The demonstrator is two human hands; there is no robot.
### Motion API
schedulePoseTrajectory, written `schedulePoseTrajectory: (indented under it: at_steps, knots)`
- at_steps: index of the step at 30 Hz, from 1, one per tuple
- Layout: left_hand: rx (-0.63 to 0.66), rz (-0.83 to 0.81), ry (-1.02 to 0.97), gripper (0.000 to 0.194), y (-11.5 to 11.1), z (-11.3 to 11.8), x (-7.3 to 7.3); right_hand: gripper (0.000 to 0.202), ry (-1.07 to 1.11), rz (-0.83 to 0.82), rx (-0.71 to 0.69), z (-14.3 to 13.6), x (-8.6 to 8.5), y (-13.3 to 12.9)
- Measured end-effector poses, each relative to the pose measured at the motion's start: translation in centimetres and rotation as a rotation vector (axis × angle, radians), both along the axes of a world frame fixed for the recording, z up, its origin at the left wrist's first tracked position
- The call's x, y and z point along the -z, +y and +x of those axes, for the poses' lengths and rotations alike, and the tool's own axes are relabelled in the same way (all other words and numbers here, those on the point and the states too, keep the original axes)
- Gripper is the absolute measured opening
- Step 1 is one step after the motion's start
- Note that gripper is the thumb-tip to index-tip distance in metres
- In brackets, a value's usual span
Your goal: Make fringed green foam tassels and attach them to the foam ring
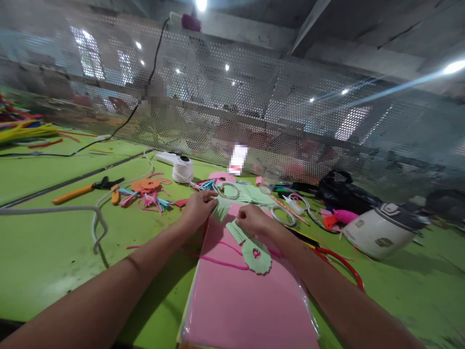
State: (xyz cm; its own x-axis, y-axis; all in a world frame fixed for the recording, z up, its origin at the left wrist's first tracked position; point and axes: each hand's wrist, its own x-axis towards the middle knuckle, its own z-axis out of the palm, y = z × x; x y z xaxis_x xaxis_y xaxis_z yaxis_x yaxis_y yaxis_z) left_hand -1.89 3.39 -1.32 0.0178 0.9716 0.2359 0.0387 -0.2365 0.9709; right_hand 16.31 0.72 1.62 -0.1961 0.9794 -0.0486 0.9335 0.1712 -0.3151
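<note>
Pinched in the right hand (253,219), the fringed green strip (236,233) sits over the pink sheet (250,310), mid-frame; the left hand (199,208) meets green paper (220,209), grip unclear from here. Looks like fringe-handling now, and the next move wants a light touch.

A ceiling lamp (455,67) streaks glare at far right; the dim far mesh (250,80) blurs, while soft shadows darken the near counter (51,257).

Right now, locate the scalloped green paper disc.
In the head view, the green disc lies just right of centre on the pink sheet, below the right hand.
</note>
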Motion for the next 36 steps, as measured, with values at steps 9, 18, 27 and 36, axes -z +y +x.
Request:
schedulePoseTrajectory:
  at_steps: [9, 18, 27, 36]
  knots:
    - [-0.002, -0.042, -0.035, 0.038, -0.2, 0.1, -0.1, 0.018, 0.088, 0.035, 0.088, 0.2, 0.0, -0.5]
    - [-0.090, 0.029, 0.312, 0.022, -0.2, -0.1, 0.3, 0.025, -0.012, 0.232, -0.099, 3.1, -2.0, -0.5]
    - [-0.185, 0.304, 0.749, 0.028, -1.6, 0.1, -0.1, 0.016, -0.079, 0.299, -0.504, 4.7, -2.3, 0.2]
    - [0.098, 0.504, 1.115, 0.030, -6.5, 3.5, -1.2, 0.007, 0.172, 0.515, -0.225, 6.2, -1.6, 3.4]
